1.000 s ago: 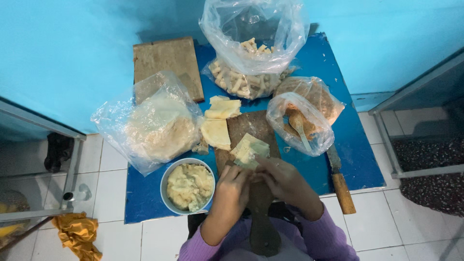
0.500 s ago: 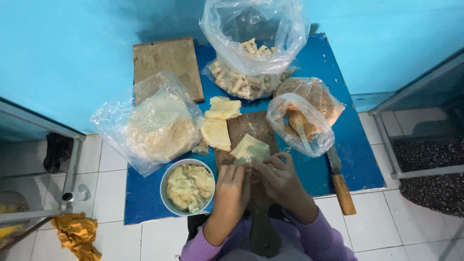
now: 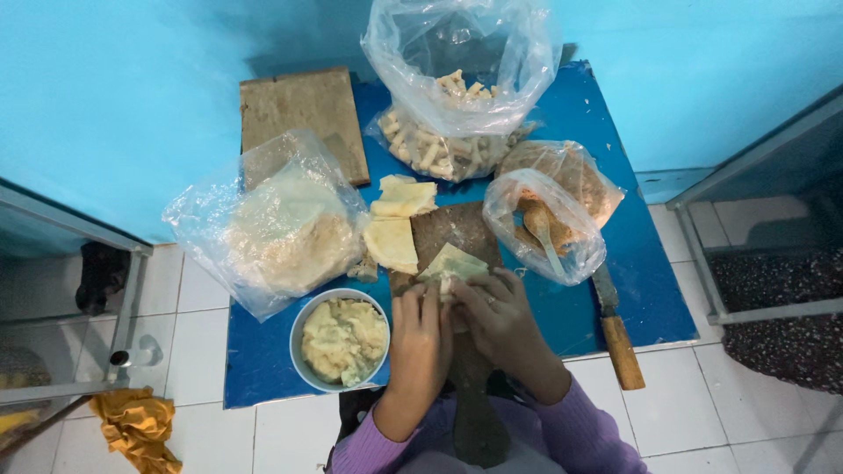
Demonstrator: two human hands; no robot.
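Note:
My left hand point(image 3: 420, 333) and my right hand point(image 3: 493, 314) meet over a small dark wooden board point(image 3: 457, 230) on a blue table point(image 3: 571, 307). Both hands pinch a pale yellow wrapper point(image 3: 453, 264), folding it between the fingertips. A round bowl of yellowish mashed filling point(image 3: 342, 339) stands just left of my left hand. Further flat wrappers point(image 3: 392, 242) lie at the board's left edge, with a small stack point(image 3: 404, 195) behind them.
A plastic bag of round wrappers point(image 3: 285, 230) lies left. A large open bag of finished rolls point(image 3: 450, 140) stands at the back. A bag with a wooden spoon point(image 3: 546, 230) is right. A knife point(image 3: 618, 338) lies at the right. A bare wooden board point(image 3: 303, 114) leans back left.
My hands have drawn closer together on the wrapper and folded it further; it looks more closed than a second ago. Nothing else on the table has moved.

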